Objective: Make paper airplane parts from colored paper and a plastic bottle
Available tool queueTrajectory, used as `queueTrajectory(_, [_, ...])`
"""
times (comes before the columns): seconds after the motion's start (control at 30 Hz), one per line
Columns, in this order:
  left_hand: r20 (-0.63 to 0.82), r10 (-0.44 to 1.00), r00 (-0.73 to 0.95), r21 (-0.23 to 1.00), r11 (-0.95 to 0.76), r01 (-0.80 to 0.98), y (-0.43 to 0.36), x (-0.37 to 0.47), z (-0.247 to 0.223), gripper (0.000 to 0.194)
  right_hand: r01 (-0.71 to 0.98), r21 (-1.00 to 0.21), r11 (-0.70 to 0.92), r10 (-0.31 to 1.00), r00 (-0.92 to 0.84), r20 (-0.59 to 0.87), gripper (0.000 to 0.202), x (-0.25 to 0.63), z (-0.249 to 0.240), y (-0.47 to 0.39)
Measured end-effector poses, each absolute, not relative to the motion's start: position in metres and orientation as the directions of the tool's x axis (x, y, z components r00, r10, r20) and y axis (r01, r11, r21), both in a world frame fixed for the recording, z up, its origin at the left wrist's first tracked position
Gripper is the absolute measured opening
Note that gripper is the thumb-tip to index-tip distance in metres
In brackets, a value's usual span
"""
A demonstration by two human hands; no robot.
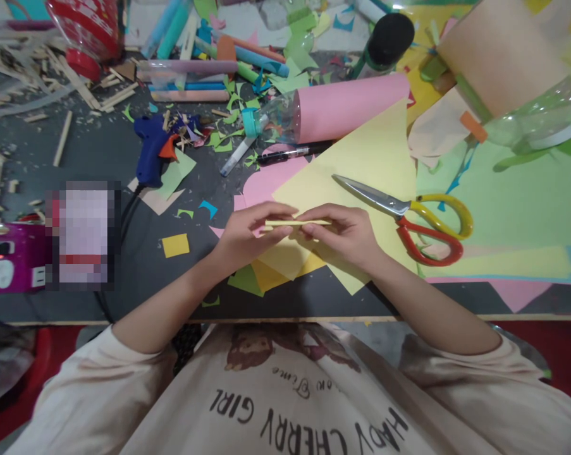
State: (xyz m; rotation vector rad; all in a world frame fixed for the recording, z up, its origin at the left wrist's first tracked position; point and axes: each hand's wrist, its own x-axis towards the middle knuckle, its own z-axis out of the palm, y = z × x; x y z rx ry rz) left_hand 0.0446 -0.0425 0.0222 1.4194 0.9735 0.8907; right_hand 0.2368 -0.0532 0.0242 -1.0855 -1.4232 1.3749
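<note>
Across the dark table [100,158], coloured paper scraps [228,136] lie scattered.

Setting: home craft corner. Dark bench [124,278] littered with coloured paper scraps [228,101], glue gun [150,148], scissors [408,218], wooden sticks [76,82], rolled paper [346,107].

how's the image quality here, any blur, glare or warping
Head view: evenly lit, soft shadows; strong wide-angle warping bends the table edge and stretches the corners; the left hand, right hand and the thin yellow paper strip they pinch are sharp; glare on the plastic bottle top right; one pixelated block at left.
</note>
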Motion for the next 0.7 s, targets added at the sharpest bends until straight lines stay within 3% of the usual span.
queueTrajectory(0.27, [-0.112, 0.952, 0.284, 0.977, 0.053, 0.206, -0.0469, 0.0443, 0.0312, 0.035, -0.022, -0.999, -0.039, 0.965, -0.258, -0.032, 0.032, 0.2394, 0.0231, -0.051])
queueTrajectory(0.7, [-0.064, 0.969, 0.238, 0.996, 0.045, 0.082, -0.0465, 0.0432, 0.0273, 0.031, -0.148, -0.974, -0.173, 0.941, -0.316, -0.119, 0.024, 0.2401, 0.0271, -0.052])
